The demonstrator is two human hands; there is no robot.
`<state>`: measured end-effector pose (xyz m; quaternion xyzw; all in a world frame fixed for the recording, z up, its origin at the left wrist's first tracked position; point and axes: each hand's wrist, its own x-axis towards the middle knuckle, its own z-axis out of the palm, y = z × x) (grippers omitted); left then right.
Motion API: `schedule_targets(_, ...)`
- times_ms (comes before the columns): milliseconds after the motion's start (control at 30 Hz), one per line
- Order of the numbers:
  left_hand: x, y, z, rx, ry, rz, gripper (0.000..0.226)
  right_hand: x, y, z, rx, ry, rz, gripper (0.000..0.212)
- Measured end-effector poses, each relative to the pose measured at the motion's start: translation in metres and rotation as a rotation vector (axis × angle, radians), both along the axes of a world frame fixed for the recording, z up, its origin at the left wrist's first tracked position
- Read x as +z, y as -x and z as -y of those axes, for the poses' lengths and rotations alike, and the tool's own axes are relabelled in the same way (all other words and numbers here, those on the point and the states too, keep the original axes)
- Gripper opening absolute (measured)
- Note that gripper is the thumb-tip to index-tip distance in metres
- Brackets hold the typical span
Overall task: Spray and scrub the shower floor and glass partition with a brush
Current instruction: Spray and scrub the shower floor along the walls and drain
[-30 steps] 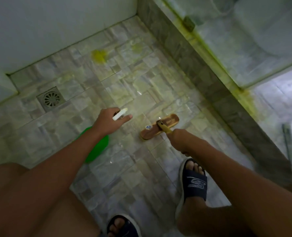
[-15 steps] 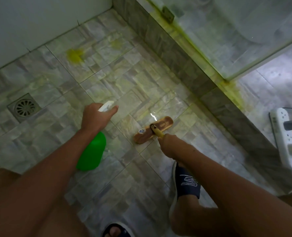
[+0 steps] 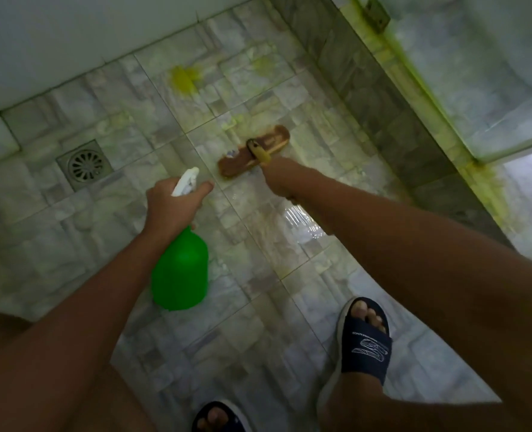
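Note:
My left hand (image 3: pixel 171 204) grips the white trigger head of a green spray bottle (image 3: pixel 180 272), which hangs above the tiled shower floor (image 3: pixel 102 238), nozzle pointing ahead. My right hand (image 3: pixel 278 179) holds the yellow handle of a brown scrub brush (image 3: pixel 254 154), whose head lies flat on the wet tiles in front of it. A yellow splash of cleaner (image 3: pixel 183 77) sits on the floor further ahead. The glass partition (image 3: pixel 476 76) stands at the right on a grey stone curb (image 3: pixel 383 98), with yellow-green streaks along its bottom edge.
A square metal drain (image 3: pixel 85 165) lies at the left of the floor. A white wall (image 3: pixel 71 32) closes the far side. My feet in dark slides (image 3: pixel 364 341) stand at the bottom of the view.
The brush head has moved forward over the tiles, away from me and closer to the yellow splash. My left hand with the bottle has stayed beside it. The view has swung left.

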<state>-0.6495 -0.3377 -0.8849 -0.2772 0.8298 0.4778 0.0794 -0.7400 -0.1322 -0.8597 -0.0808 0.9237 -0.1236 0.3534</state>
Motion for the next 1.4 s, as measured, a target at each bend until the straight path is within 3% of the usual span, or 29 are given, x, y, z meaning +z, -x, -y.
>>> schedule_targets(100,0.003,-0.002,0.006,-0.048,0.018,0.002,0.043,-0.004,-0.056,-0.041,0.094,-0.114,0.041,0.032)
schedule_targets(233,0.001,-0.011,0.026,0.029,0.052,-0.005,0.067,0.011,-0.114,-0.073,-0.027,-0.216,0.151,0.038)
schedule_targets(367,0.006,-0.023,0.035,0.061,0.163,-0.006,0.051,0.019,-0.132,-0.050,0.060,-0.204,0.198,0.039)
schedule_targets(533,-0.002,-0.031,0.058,0.047,0.173,-0.024,0.051,0.036,-0.096,0.001,0.124,-0.161,0.145,0.037)
schedule_targets(700,-0.011,-0.034,0.079,0.206,0.161,-0.044,0.064,0.008,-0.014,0.101,0.190,-0.066,0.073,0.031)
schedule_targets(867,-0.025,-0.036,0.087,0.238,0.098,-0.070,0.070,0.014,0.046,0.168,0.155,-0.076,0.033,0.045)
schedule_targets(1000,-0.017,-0.020,0.082,0.240,0.008,-0.060,0.067,0.018,0.008,0.122,0.174,-0.070,0.042,0.023)
schedule_targets(1100,-0.005,-0.003,0.067,0.161,0.008,-0.052,0.053,0.012,-0.033,0.067,0.188,-0.075,0.044,0.031)
schedule_targets(1333,-0.006,0.020,-0.001,-0.210,0.063,-0.055,0.071,-0.014,-0.090,-0.074,-0.159,-0.148,0.075,0.042)
schedule_targets(1400,-0.007,0.025,-0.028,-0.366,0.074,-0.087,0.066,-0.007,-0.100,-0.111,-0.211,-0.161,0.105,0.041)
